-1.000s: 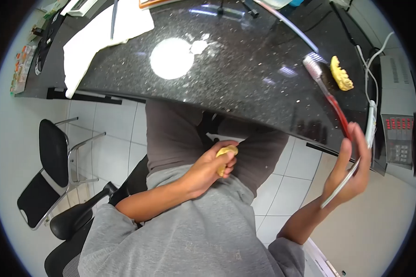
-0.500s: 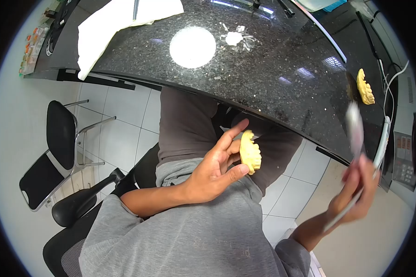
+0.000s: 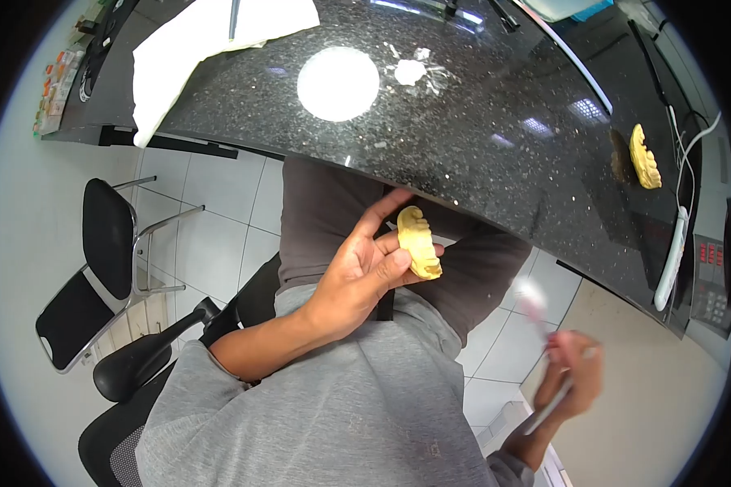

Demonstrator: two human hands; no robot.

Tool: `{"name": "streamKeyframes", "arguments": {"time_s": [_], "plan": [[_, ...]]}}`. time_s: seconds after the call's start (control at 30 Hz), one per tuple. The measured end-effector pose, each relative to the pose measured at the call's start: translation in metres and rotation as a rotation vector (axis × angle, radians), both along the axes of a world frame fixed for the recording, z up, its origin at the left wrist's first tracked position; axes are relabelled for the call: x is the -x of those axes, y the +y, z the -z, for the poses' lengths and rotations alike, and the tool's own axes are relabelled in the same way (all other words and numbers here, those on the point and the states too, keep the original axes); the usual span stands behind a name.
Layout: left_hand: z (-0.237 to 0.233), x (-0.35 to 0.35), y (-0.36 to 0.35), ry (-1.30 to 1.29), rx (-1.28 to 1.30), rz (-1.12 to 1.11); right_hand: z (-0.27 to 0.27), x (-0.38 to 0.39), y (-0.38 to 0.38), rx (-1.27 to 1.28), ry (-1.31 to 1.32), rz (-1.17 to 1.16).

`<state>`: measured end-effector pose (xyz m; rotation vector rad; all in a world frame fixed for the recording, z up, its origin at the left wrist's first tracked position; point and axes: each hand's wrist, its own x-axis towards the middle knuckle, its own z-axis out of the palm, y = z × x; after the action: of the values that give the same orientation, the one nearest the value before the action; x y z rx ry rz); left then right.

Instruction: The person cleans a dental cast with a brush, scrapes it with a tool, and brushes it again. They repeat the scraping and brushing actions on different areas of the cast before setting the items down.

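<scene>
Between the thumb and fingers of my left hand (image 3: 361,268) is a yellow dental cast (image 3: 418,243), held over my lap near the table's front edge, its row of teeth facing right. On the right, my right hand (image 3: 574,369) is closed round a thin-handled tool (image 3: 534,304), blurred by motion, with a whitish tip and a pinkish part below it. The tip is apart from the cast. A second yellow cast (image 3: 646,157) lies at the right end of the dark speckled table (image 3: 463,138).
White powder or paste (image 3: 410,71) is on the table beside a bright round patch (image 3: 339,84). A white cloth (image 3: 170,65) hangs over the front edge at the left, and a white handpiece with a cord (image 3: 672,260) hangs at the right. Black chair (image 3: 105,219) at far left.
My left hand has moved slightly up and left with the cast. My right hand has swung left and down with the tool, away from the second cast.
</scene>
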<state>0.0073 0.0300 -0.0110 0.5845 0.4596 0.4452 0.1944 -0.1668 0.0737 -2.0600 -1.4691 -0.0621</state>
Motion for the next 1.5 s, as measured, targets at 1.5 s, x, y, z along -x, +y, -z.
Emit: {"name": "streamKeyframes", "arguments": {"time_s": [1.5], "plan": [[-0.032,-0.002,-0.006,-0.125,0.225,0.2,0.023,0.034,0.073,-0.267,0.675,-0.347]]}}
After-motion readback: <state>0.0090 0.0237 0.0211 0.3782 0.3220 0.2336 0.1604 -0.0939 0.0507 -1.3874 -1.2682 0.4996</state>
